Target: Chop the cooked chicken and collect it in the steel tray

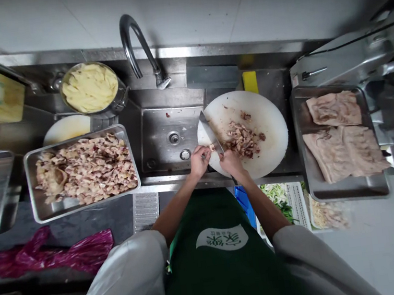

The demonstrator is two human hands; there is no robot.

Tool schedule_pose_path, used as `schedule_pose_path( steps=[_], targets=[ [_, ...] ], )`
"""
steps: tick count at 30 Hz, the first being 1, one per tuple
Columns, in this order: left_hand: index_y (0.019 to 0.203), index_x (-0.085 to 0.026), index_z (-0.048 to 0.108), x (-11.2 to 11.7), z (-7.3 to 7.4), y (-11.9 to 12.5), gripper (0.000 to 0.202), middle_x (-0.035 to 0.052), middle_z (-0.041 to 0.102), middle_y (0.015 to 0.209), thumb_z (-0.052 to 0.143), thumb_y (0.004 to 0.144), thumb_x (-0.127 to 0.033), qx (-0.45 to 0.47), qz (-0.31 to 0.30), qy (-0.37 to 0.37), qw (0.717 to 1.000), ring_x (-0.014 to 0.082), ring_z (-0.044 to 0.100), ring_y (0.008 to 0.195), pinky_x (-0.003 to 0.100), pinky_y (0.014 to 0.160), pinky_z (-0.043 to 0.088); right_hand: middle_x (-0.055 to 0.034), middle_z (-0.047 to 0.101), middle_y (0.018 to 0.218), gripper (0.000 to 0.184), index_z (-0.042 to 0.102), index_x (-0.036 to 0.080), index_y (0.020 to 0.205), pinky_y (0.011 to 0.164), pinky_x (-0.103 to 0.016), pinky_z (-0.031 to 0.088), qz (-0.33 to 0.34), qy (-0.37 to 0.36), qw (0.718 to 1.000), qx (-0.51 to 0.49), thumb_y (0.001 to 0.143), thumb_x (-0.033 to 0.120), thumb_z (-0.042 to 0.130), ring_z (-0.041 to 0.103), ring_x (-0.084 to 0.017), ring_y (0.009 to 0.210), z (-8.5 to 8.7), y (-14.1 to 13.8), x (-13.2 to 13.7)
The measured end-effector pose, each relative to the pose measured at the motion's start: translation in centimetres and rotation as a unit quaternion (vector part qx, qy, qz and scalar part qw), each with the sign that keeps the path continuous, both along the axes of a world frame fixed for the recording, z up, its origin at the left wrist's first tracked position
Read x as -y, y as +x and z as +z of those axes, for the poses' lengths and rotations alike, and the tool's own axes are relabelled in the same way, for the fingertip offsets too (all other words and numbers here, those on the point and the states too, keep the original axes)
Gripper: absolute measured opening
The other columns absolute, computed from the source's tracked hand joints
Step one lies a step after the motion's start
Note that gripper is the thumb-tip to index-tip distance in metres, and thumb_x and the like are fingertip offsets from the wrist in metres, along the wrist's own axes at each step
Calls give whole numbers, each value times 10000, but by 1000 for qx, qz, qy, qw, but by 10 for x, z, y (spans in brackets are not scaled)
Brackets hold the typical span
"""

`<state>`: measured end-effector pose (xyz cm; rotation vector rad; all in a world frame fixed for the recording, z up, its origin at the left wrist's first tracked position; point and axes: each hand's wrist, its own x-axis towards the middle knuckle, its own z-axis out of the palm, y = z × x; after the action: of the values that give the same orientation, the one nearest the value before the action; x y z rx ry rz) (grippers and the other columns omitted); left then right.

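Note:
My right hand (232, 163) is closed round the handle of a cleaver (211, 133), whose broad blade points away over the left part of a round white cutting board (268, 109). At the board's left edge, my left hand (199, 160) pinches a small piece of meat (212, 147) beside the blade. To the right of the cleaver lies a loose heap of chopped meat (242, 140) on the board. Part of the cleaver's handle is hidden under my right hand.
Left of the board is a sink basin (158, 145) with a curved faucet (136, 44). A metal tray (85, 208) of chopped meat and a pot of yellow slices (90, 88) stand further left. Slabs of meat (346, 152) lie in a tray (348, 190) at right.

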<state>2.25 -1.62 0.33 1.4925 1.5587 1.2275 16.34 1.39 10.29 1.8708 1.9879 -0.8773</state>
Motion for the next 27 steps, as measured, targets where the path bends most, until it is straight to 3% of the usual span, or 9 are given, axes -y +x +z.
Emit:
schedule_pose_path(
  steps=[2,6,10,12,15,19,21,23,27],
  targets=[
    [828,-181,689,0,1,-2,106,32,629,849,623,906,-212,1,15,0,1000,135,576,725,267,719,489,-228,744,1057,392,768,71,1071,804,-267,471,-12,24,1000,-6,1007,306,460,703,-270,1023,1,4,-1],
    [837,-188,675,4,2,-4,142,49,640,892,599,936,-257,1,112,17,994,147,597,771,277,752,504,-233,746,1033,465,772,75,1044,824,-261,473,-27,65,997,-25,1032,366,410,706,-270,1008,4,-1,2],
    [876,-190,687,6,-2,0,164,66,657,941,592,957,-296,-7,45,28,999,165,628,833,301,785,529,-218,755,1023,368,781,94,1016,770,-246,474,-25,-20,999,-21,993,333,503,717,-266,1009,-4,-10,1],
    [912,-194,692,4,-5,5,170,71,660,957,580,968,-309,-20,15,26,999,179,644,874,328,829,545,-214,752,1048,343,776,92,1036,784,-245,472,-14,-14,999,-28,983,318,524,710,-266,1041,-3,-1,-3],
    [1108,-206,674,-3,-5,18,204,98,660,1086,575,974,-325,-51,-17,16,998,220,639,1053,389,972,531,-221,747,1051,387,762,66,1064,811,-257,475,-23,40,999,-18,1004,339,495,703,-277,1047,9,35,-17],
    [1449,-182,469,-12,2,49,548,162,518,1419,611,952,-366,-89,-106,12,990,279,475,1355,453,1161,406,-259,734,1035,460,730,29,1126,827,-309,484,-86,115,988,62,1028,368,435,706,-313,1011,26,111,-45],
    [1450,-181,473,-19,7,63,548,161,494,1455,605,953,-371,-93,-131,18,987,284,447,1381,461,1177,381,-279,727,1024,432,735,24,1094,823,-321,485,-123,121,979,105,1015,347,461,706,-328,1014,25,150,-54],
    [1366,-202,561,-34,13,73,422,140,553,1397,572,970,-347,-95,-114,24,989,282,480,1333,472,1158,378,-287,725,1018,398,742,30,1071,814,-319,487,-152,113,973,130,1003,324,483,709,-326,1014,18,182,-53],
    [1175,-208,685,-98,19,89,261,120,646,1245,522,972,-228,-106,-61,34,992,290,524,1208,486,1089,379,-283,727,1009,369,744,32,1058,799,-310,497,-174,90,970,142,1000,290,486,722,-303,980,-6,215,-27]
  ],
)
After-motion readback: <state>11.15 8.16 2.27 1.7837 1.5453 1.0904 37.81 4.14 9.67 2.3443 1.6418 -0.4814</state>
